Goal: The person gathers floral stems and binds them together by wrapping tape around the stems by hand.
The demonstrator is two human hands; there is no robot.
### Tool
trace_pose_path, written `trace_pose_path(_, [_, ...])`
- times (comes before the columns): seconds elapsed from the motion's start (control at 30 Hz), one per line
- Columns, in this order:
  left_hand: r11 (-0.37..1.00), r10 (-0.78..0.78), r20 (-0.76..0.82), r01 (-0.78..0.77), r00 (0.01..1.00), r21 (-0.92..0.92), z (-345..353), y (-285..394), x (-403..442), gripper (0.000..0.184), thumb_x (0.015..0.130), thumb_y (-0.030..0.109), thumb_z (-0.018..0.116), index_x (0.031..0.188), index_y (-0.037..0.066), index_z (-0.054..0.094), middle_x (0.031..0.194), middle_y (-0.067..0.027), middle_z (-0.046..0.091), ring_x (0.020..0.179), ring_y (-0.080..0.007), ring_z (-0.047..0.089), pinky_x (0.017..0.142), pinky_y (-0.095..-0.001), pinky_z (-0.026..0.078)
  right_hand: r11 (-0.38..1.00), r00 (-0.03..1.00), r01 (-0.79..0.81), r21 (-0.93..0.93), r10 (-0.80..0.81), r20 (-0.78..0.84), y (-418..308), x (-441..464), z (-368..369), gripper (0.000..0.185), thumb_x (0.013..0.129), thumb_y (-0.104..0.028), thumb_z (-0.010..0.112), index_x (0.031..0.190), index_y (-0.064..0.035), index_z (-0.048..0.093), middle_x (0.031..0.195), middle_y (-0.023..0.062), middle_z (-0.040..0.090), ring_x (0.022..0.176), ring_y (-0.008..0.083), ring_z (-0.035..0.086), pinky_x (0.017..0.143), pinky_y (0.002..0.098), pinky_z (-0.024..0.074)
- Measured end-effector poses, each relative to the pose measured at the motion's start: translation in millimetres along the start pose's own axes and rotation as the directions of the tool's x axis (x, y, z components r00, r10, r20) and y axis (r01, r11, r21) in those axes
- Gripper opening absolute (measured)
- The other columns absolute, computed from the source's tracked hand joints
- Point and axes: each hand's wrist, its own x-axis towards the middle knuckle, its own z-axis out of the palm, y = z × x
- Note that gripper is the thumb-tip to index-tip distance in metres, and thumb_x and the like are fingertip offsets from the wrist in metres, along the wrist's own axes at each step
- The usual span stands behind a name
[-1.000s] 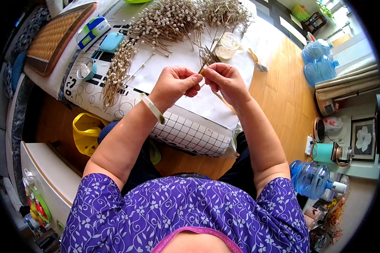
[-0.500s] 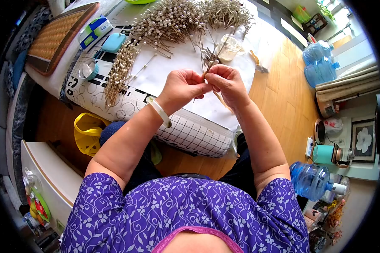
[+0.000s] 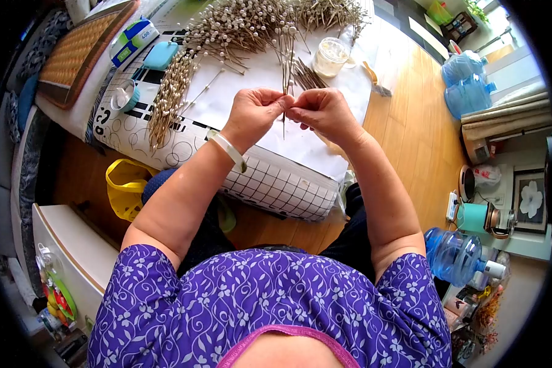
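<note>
Thin brown stems (image 3: 285, 67) stand nearly upright between my hands, white beads on their upper parts. My left hand (image 3: 257, 116), a pale bangle on its wrist, pinches them near their lower end. Fingertips of my right hand (image 3: 325, 113) are pressed together against the stems from the other side; whatever small thing they pinch is hidden. Beyond my hands lies a large pile of white-beaded stems (image 3: 239, 30). A bundle of bare brown sticks (image 3: 308, 76) rests just past my right hand, beside a clear tub (image 3: 331, 56) with pale contents. Another beaded bunch (image 3: 168, 98) lies left.
On the covered table (image 3: 282, 184) are a light blue case (image 3: 161, 56), a blue-and-green packet (image 3: 134, 42) and a small blue-rimmed cup (image 3: 125, 96). A yellow bag (image 3: 126, 190) is below the table at left. Large blue water bottles (image 3: 452, 256) stand at right.
Both hands have shifted slightly left and up. The stems in my left hand now stand more upright, with beaded tops showing, clear of the brown sticks by the tub.
</note>
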Motion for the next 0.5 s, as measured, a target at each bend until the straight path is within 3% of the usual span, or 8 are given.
trace_pose_path(0.23, [0.999,-0.033,0.028,0.033,0.999,0.004,-2.5,15.1,-3.4,0.013,0.076,0.011,0.065,0.078,-0.002,0.063,0.071,-0.0071,0.062,0.064,-0.0098,0.057,0.060,-0.0208,0.046,1.000,1.000,0.002,0.029,-0.002,0.024,-1.4,0.3,3.5,0.016,0.073,-0.013,0.068,0.069,0.0006,0.060,0.058,0.0002,0.056,0.051,0.0047,0.048,0.046,0.0194,0.0401])
trace_pose_path(0.3, [0.994,-0.060,0.021,0.062,0.998,-0.095,-1.3,12.9,-3.5,0.012,0.075,0.011,0.066,0.076,-0.001,0.062,0.070,-0.0061,0.061,0.063,-0.0092,0.056,0.058,-0.0202,0.045,0.999,0.999,0.021,0.026,-0.022,0.032,-2.3,0.6,7.2,0.016,0.072,-0.013,0.068,0.069,0.0007,0.060,0.058,-0.0001,0.056,0.052,0.0045,0.048,0.046,0.0192,0.0399])
trace_pose_path(0.5, [0.985,-0.098,0.077,0.108,0.992,-0.138,-6.1,5.1,1.7,0.013,0.075,0.011,0.066,0.077,-0.001,0.060,0.073,-0.0062,0.061,0.065,-0.0102,0.056,0.060,-0.0211,0.045,0.995,0.994,0.096,0.014,-0.097,0.058,4.1,4.6,11.6,0.015,0.073,-0.012,0.066,0.072,0.0016,0.061,0.057,-0.0011,0.054,0.053,0.0042,0.047,0.047,0.0201,0.0398])
